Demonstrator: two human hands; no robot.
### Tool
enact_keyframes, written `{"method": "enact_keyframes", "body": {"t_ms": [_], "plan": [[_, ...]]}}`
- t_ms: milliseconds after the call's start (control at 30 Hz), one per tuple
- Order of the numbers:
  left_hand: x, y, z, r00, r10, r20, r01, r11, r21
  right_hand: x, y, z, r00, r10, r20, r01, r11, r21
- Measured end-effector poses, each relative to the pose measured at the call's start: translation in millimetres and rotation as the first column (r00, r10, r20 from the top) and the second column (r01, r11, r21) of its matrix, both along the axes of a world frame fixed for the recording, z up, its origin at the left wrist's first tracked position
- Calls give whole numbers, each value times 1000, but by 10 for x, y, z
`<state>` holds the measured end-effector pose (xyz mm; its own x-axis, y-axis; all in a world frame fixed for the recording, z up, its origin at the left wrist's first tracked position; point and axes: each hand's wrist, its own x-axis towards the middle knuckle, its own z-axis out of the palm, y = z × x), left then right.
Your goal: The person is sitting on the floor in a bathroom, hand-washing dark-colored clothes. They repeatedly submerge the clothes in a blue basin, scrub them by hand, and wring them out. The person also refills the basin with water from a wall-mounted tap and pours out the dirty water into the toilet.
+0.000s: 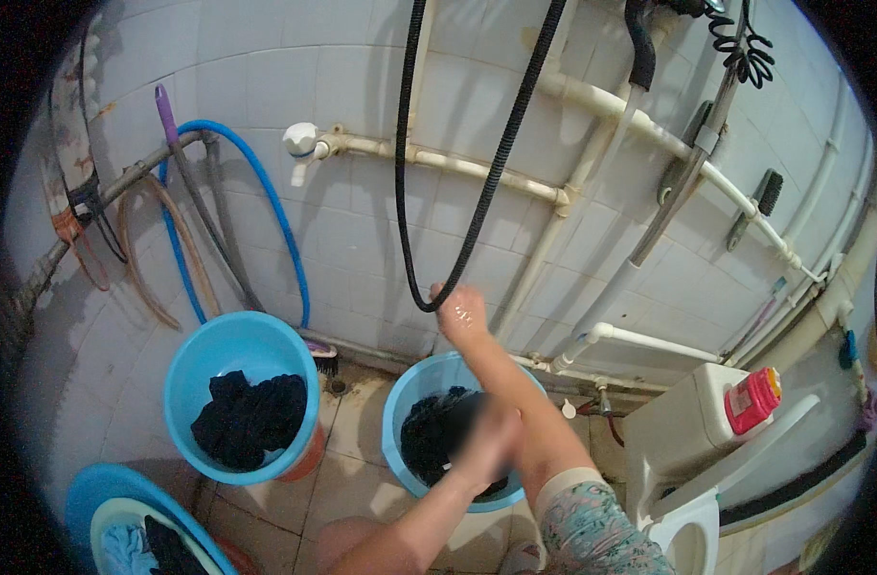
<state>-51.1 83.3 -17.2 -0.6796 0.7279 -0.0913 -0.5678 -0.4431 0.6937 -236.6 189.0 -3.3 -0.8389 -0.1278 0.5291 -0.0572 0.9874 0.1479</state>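
Note:
My right hand [460, 311] is stretched out, wet and with its fingers curled, at the bottom of a hanging black ribbed hose [486, 206]. The hose passes in front of the fingers, so I cannot tell whether they hold it. My left hand [488, 446] is beside my right forearm, above a light blue bucket [392, 436]. Blur hides the left fingers; whether they touch the forearm is unclear. Wet dark clothes [424, 431] lie in that bucket, partly covered by the hand. A floral sleeve [596, 527] covers my upper right arm.
Another blue bucket [180, 402] with dark clothing [251, 417] stands at left; nested basins [89, 494] with garments are lower left. A white toilet [673, 450] bears a red container [752, 400]. A white tap [302, 142], pipes and a blue hose [280, 206] line the tiled wall.

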Motion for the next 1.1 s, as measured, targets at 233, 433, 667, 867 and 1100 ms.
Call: {"method": "enact_keyframes", "body": {"t_ms": [233,433,667,867,1100], "plan": [[196,-48,-83,992,52,-112,-77,970,-230,344,-139,-827,982,154,108,62,275,-959],[-34,62,-421,965,28,-262,-121,931,-345,781,-63,-519,987,33,-160,-16,-956,-293],[-349,-80,-51,965,160,210,-209,948,238,560,663,-137,887,-330,-324,-311,-944,109],[-254,68,-88,953,-1,302,-84,960,268,841,329,-509,854,-180,-488,-101,-978,183],[-166,42,-235,945,119,303,-131,991,19,1582,-419,-228,970,-21,-241,-136,-872,-471]]}}
